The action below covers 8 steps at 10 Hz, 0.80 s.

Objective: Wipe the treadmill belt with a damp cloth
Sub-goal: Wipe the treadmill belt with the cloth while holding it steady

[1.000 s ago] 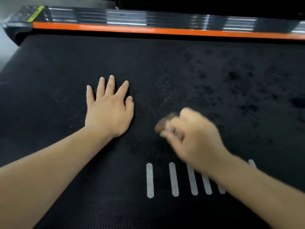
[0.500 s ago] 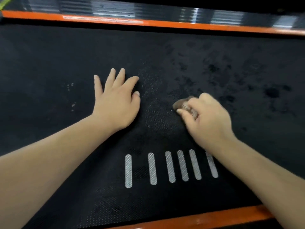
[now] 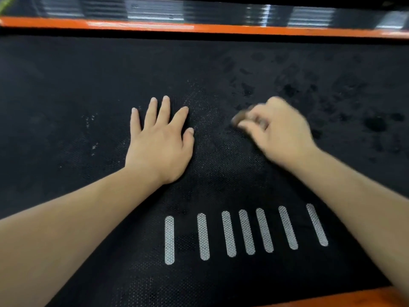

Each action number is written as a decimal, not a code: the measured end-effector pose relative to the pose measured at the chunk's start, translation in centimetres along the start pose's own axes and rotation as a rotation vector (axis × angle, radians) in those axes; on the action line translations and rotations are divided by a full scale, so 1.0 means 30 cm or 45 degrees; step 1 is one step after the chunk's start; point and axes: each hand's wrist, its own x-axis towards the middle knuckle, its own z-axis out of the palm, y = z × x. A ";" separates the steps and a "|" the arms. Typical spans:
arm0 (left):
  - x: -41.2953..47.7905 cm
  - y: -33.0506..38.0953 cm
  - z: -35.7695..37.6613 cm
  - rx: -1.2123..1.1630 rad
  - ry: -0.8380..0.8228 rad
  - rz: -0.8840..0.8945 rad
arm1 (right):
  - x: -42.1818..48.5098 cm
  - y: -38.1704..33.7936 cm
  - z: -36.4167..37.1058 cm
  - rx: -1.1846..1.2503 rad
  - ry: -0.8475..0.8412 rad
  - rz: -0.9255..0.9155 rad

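Note:
The black textured treadmill belt (image 3: pixel 66 89) fills the view. My left hand (image 3: pixel 160 140) rests flat on it, fingers straight and spread. To its right, my right hand (image 3: pixel 281 131) is blurred with motion and grips a small brownish cloth (image 3: pixel 240 117), most of it hidden under the curled fingers. The cloth presses on the belt. Dark wet-looking blotches (image 3: pixel 374 124) mark the belt to the right of that hand.
An orange side rail (image 3: pixel 199 28) runs along the far edge, with a glossy black strip behind it. Another orange rail (image 3: pixel 363 295) shows at the near right corner. Several white dashes (image 3: pixel 245 232) are printed on the belt between my forearms.
My right hand with the cloth has moved forward across the belt, away from the white dashes. My view has shifted, so the near orange rail and more dashes show. The left hand stays flat.

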 end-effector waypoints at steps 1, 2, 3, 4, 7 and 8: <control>-0.002 0.002 -0.001 -0.007 -0.012 -0.004 | 0.033 0.007 0.025 -0.088 0.072 0.104; -0.002 0.002 -0.001 -0.002 -0.011 -0.002 | -0.044 -0.058 0.037 0.104 -0.138 -0.276; 0.002 0.000 -0.004 -0.010 -0.024 -0.002 | 0.103 0.019 0.016 -0.004 -0.001 0.105; 0.000 0.000 -0.001 -0.008 -0.014 0.007 | 0.080 -0.034 0.056 -0.101 0.067 -0.022; 0.001 -0.003 0.002 0.019 -0.006 0.003 | 0.157 -0.041 0.086 -0.033 0.028 -0.063; 0.004 0.000 0.005 0.022 -0.018 0.002 | 0.166 -0.017 0.086 0.085 -0.061 -0.137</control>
